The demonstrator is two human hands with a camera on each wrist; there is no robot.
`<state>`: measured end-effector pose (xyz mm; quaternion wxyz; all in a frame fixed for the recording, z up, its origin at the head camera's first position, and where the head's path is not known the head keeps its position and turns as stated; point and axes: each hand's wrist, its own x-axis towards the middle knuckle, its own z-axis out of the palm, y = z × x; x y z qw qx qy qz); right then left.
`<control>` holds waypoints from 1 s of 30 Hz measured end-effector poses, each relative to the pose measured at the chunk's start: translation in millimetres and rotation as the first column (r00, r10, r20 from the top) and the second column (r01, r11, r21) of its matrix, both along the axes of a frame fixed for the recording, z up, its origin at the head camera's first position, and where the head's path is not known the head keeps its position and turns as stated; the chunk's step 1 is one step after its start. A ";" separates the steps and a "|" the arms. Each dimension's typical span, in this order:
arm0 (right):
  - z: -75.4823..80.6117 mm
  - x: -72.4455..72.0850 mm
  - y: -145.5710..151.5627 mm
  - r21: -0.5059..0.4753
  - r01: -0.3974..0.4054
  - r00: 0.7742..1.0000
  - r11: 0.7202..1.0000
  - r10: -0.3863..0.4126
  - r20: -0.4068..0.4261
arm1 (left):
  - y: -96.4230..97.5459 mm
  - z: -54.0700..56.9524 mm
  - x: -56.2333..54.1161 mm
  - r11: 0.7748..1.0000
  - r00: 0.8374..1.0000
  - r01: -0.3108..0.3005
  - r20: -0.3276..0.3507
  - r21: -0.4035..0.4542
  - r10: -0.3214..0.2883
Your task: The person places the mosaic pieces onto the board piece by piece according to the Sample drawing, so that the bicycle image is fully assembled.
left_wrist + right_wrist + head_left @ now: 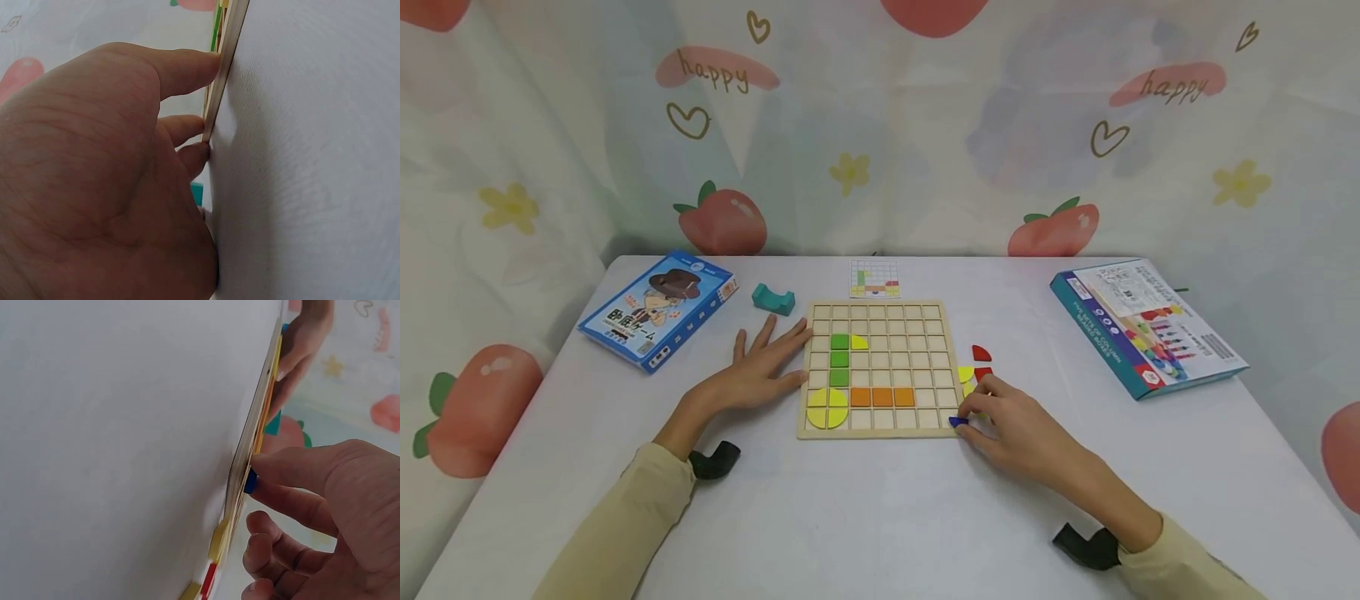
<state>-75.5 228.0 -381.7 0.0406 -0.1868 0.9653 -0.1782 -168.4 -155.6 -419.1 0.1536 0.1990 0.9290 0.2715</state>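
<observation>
A wooden grid board (880, 327) lies mid-table. Green squares (839, 359) form a column on it, with a yellow quarter-circle (859, 342) beside the top one. Four-part yellow pieces make a circle (827, 408) at the lower left, and orange squares (883, 397) run in a row. My left hand (760, 364) rests at the board's left edge, fingers spread, thumb and fingertips touching its side. Over the lower right corner, my right hand (1018, 425) pinches a small blue piece (957, 422) between thumb and index finger; in the right wrist view this blue piece (250, 480) shows at the board's edge.
Red (981, 353) and yellow (966, 374) pieces lie right of the board, partly behind my right hand. A pattern card (875, 279) sits beyond it. A teal block (773, 299) and blue box (658, 310) are left; another box (1150, 325) is right.
</observation>
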 end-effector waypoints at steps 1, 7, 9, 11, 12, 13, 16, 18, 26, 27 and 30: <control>-0.5 -0.4 -2.5 -0.001 -0.007 1.000 1.000 0.007 -0.003 | -0.2 -0.1 0.2 1.000 1.000 0.000 -0.001 0.000 0.000; -2.3 -2.2 -16.9 -0.006 -0.043 0.999 0.999 0.043 -0.014 | -0.5 -0.6 1.2 1.000 1.000 0.000 -0.002 0.001 0.000; -2.5 -3.0 -21.7 -0.002 -0.045 0.999 0.999 0.045 -0.018 | -0.2 -0.4 1.3 1.000 1.000 0.000 -0.002 0.000 0.000; -2.6 -3.8 -26.2 -0.002 -0.042 0.999 0.999 0.042 -0.020 | -0.1 -0.3 1.2 1.000 1.000 0.003 -0.002 -0.001 -0.003; -2.5 -4.3 -28.4 -0.006 -0.041 0.999 0.999 0.041 -0.020 | -0.2 -0.2 1.0 1.000 1.000 0.005 -0.002 -0.002 -0.005; -2.8 -4.9 -30.4 -0.010 -0.044 0.999 0.999 0.043 -0.023 | -0.5 -0.1 0.7 1.000 1.000 0.006 -0.002 -0.005 -0.006; -2.9 -6.8 -36.6 -0.027 -0.058 0.998 0.998 0.057 -0.031 | -1.6 0.9 0.2 1.000 1.000 0.007 -0.002 -0.016 -0.007; -3.2 -8.1 -40.5 -0.033 -0.072 0.997 0.997 0.070 -0.040 | -2.3 1.3 -0.2 1.000 1.000 0.003 0.000 -0.025 -0.003; -3.9 -11.8 -52.4 -0.022 -0.074 0.995 0.997 0.072 -0.062 | -2.9 1.2 -1.3 1.000 1.000 0.000 0.012 -0.014 0.000; -4.1 -12.1 -53.2 -0.025 -0.079 0.995 0.997 0.077 -0.064 | -2.4 1.2 -1.2 1.000 1.000 0.001 0.012 -0.009 -0.001; -4.5 -12.7 -55.1 -0.032 -0.092 0.993 0.995 0.090 -0.073 | -0.8 0.1 -1.2 1.000 1.000 0.003 0.009 -0.004 -0.003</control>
